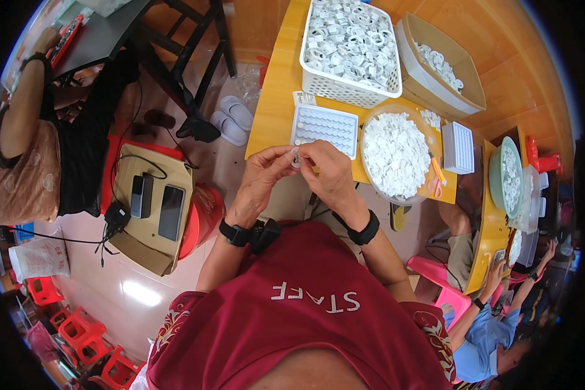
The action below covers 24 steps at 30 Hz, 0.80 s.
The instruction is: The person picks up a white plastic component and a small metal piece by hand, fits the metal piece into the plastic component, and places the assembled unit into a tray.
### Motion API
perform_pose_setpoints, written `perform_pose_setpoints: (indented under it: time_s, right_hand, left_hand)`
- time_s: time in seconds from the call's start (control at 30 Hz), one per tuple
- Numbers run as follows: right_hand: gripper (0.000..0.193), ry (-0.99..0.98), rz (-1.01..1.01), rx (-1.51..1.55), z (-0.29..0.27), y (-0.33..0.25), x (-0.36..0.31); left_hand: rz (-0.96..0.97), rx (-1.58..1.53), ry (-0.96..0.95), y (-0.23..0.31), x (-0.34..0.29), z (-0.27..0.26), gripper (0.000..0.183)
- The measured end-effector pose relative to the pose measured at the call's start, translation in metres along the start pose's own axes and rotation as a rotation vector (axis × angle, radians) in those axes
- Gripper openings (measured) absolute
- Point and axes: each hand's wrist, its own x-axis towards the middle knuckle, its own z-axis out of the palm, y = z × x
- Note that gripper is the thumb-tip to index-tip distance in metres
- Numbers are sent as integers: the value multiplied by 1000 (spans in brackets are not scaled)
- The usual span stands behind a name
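head view: the left hand [261, 174] and right hand [327, 170] are pinching one small white piece [295, 156] together, hovering just off the table's near edge [266, 140] below the grid tray [324, 129].

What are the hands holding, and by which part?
Both hands, left and right, pinch a small white part between their fingertips; the exact grip spot is too small to tell.

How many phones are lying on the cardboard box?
2. Both phones lie side by side on the cardboard box left of the person: a smaller grey phone on the left, a bigger black phone on the right. More may be hidden elsewhere.
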Motion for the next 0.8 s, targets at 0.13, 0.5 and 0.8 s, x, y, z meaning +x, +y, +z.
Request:
perform_pose_setpoints:
  time_s: [0.13, 0.5, 0.8]
  right_hand:
    - [16, -28, -21, -38, -2, -1, 0]
    - [12, -45, 372, 258, -10, 2, -1]
    - [10, -50, 137, 19, -14, -5, -4]
  left_hand:
    - [28, 86, -12, 1, 1, 0, 19]
    - [19, 59, -35, 4, -1, 8, 23]
    - [19, -14, -60, 3, -2, 9, 21]
